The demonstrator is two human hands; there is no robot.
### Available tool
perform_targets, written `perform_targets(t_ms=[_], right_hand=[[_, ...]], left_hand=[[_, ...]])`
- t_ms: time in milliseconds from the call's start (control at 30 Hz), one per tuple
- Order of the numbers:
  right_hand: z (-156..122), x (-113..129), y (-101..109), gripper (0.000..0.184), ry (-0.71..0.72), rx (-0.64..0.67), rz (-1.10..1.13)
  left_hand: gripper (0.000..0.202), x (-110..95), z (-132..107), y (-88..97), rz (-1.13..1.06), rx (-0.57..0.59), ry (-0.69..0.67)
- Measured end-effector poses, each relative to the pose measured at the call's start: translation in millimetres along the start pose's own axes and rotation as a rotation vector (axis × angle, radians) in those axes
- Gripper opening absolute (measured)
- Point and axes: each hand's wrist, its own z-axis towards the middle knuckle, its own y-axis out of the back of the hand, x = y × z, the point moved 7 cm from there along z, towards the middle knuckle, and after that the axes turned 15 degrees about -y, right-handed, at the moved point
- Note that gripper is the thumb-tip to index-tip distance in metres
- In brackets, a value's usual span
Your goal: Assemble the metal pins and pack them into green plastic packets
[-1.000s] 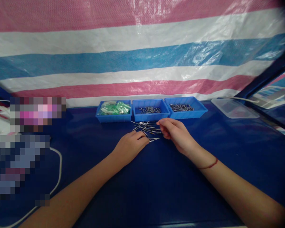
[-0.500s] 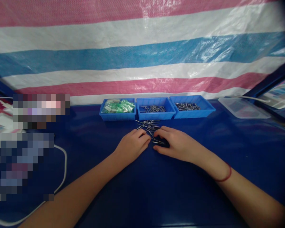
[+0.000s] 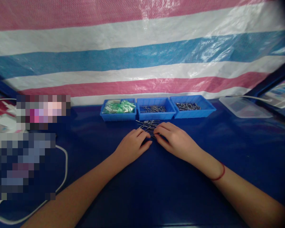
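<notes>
Left bin (image 3: 118, 117): green packets (image 3: 124, 105). Middle bin (image 3: 156, 116), right bin (image 3: 207, 109): metal pins (image 3: 155, 109). Left hand (image 3: 130, 144): thumb parted, at pin pile (image 3: 147, 124). Right hand (image 3: 178, 139): fingertips close, can't tell if pinching.

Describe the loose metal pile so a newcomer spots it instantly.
On the blue table, find three blue bins in a row. In front of the middle bin, by left hand and right hand, lies a pile of thin metal rods. Unlike the binned metal pieces, it rests on the table.
</notes>
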Motion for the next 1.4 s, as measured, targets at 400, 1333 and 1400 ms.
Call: perform_targets(t_ms=[400, 1333, 1400], right_hand=[[-1.5, -19.2, -6.2, 0.026, -0.534, -0.042, 1.189], [-2.2, -0.3, -16.7, 0.021, -0.33, 0.136, 0.677], [-1.4, 2.1, -15.5, 0.02, -0.302, 0.141, 0.645]], left_hand=[[0.021, 7.9, -6.5, 9.2, -0.329, -0.261, 0.162], [0.017, 25.6, -13.8, 8.8, -0.646, -0.498, 0.355], [0.017, 25.9, -14.1, 8.4, -0.637, -0.495, 0.35]])
